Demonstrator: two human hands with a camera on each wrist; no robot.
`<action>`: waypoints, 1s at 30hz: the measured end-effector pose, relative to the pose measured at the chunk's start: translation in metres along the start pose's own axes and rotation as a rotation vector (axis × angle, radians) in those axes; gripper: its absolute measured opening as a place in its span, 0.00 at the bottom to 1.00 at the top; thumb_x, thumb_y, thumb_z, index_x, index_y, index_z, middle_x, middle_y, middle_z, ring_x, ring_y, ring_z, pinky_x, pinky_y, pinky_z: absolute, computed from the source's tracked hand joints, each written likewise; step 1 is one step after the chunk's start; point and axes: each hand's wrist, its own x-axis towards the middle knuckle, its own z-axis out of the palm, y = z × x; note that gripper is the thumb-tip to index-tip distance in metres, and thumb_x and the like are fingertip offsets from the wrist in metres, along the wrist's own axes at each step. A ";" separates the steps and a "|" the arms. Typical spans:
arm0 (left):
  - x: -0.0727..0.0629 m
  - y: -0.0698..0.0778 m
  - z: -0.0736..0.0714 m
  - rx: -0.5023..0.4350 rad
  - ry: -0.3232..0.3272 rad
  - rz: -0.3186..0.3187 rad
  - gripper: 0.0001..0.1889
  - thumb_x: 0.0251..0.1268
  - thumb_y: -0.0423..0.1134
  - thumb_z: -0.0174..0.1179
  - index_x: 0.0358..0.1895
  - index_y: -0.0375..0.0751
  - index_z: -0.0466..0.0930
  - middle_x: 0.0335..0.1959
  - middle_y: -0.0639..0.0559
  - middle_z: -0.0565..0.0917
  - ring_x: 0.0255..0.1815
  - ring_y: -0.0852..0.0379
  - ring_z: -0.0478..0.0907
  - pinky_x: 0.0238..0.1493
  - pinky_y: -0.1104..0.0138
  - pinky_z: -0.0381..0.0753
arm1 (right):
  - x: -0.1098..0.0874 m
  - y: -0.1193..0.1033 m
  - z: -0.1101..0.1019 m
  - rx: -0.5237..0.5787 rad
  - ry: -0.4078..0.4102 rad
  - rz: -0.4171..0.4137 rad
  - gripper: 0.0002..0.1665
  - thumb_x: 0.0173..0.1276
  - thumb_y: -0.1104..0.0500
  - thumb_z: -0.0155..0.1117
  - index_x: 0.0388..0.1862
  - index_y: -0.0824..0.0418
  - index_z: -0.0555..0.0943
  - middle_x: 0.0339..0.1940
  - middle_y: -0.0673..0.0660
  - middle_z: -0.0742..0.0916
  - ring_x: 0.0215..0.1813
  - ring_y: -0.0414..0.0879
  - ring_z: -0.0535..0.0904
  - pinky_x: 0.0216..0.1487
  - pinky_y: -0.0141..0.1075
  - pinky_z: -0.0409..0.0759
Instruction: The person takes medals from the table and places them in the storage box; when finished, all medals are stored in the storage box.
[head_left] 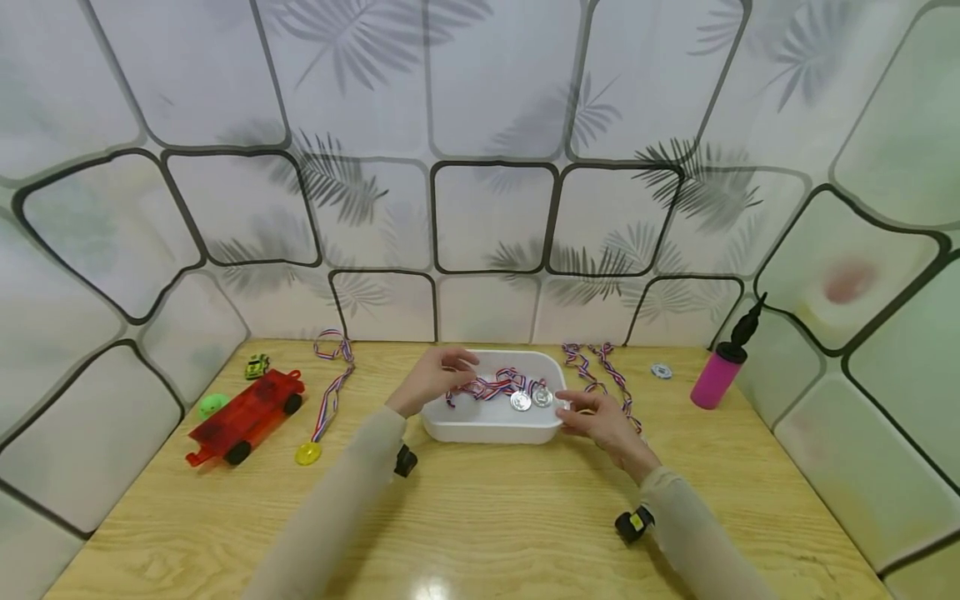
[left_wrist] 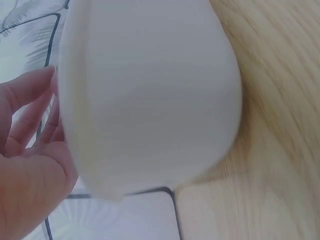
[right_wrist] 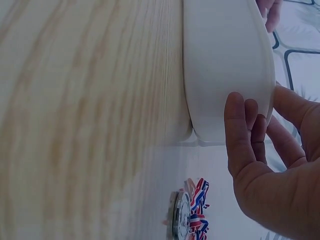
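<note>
A white plastic basin [head_left: 487, 434] stands on the table, holding silver medals [head_left: 521, 402] on tangled red, white and blue ribbons [head_left: 501, 383]. My left hand [head_left: 437, 379] is over the basin's left end, its fingers loosely bent above the inside; the left wrist view shows its fingertips partly hidden behind the rim. At the right end, my right hand [head_left: 603, 427] holds the rim, with fingers [right_wrist: 237, 125] against the outer wall and another digit over the edge. Beside that hand lies a silver medal [right_wrist: 183, 216] with a striped ribbon.
On the left are a red toy wagon [head_left: 251, 417], a small toy car [head_left: 257, 366], a green ball [head_left: 213, 406] and a gold medal [head_left: 308, 452] on its ribbon. Further right lie more ribbons [head_left: 617, 375], a round disc [head_left: 662, 371] and a pink hand pump [head_left: 717, 379]. Patterned curtains border the table.
</note>
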 end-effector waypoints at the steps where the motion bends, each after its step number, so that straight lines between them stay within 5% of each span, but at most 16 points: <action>1: -0.002 -0.001 -0.003 0.008 0.003 0.008 0.13 0.64 0.32 0.64 0.51 0.38 0.83 0.44 0.43 0.86 0.40 0.56 0.81 0.36 0.68 0.82 | 0.000 0.000 0.000 0.001 0.000 -0.002 0.29 0.68 0.64 0.64 0.67 0.69 0.72 0.41 0.55 0.77 0.41 0.42 0.82 0.51 0.37 0.85; 8: -0.015 -0.015 -0.024 -0.036 -0.015 0.014 0.13 0.66 0.31 0.61 0.52 0.32 0.80 0.45 0.31 0.84 0.33 0.56 0.80 0.31 0.68 0.80 | 0.000 0.002 0.000 -0.002 -0.012 -0.017 0.29 0.68 0.64 0.65 0.67 0.70 0.72 0.41 0.55 0.77 0.42 0.42 0.81 0.50 0.37 0.85; 13: -0.023 -0.023 -0.040 -0.063 -0.009 0.004 0.16 0.67 0.31 0.60 0.55 0.26 0.77 0.38 0.36 0.85 0.30 0.59 0.79 0.28 0.70 0.78 | 0.001 0.004 0.000 -0.011 -0.005 -0.019 0.29 0.67 0.64 0.66 0.66 0.70 0.73 0.40 0.56 0.77 0.41 0.43 0.81 0.49 0.35 0.86; 20: -0.040 -0.027 -0.061 -0.022 0.005 -0.010 0.17 0.69 0.34 0.60 0.56 0.28 0.77 0.45 0.31 0.83 0.32 0.57 0.81 0.31 0.66 0.80 | 0.002 0.003 0.000 -0.017 -0.004 -0.006 0.29 0.67 0.64 0.66 0.66 0.69 0.73 0.41 0.56 0.77 0.42 0.43 0.81 0.50 0.36 0.85; 25: -0.050 -0.034 -0.073 -0.003 0.018 -0.025 0.16 0.69 0.36 0.61 0.56 0.32 0.78 0.42 0.37 0.85 0.33 0.56 0.81 0.32 0.67 0.80 | 0.002 0.002 0.000 -0.016 0.002 -0.005 0.29 0.67 0.64 0.66 0.66 0.69 0.73 0.41 0.56 0.77 0.42 0.43 0.81 0.49 0.35 0.85; 30: -0.061 -0.041 -0.085 0.031 0.004 -0.015 0.16 0.68 0.36 0.62 0.55 0.32 0.79 0.42 0.33 0.84 0.36 0.47 0.83 0.32 0.62 0.82 | 0.002 0.003 -0.001 -0.017 0.010 0.004 0.29 0.67 0.64 0.66 0.66 0.69 0.73 0.41 0.56 0.77 0.42 0.43 0.81 0.49 0.35 0.85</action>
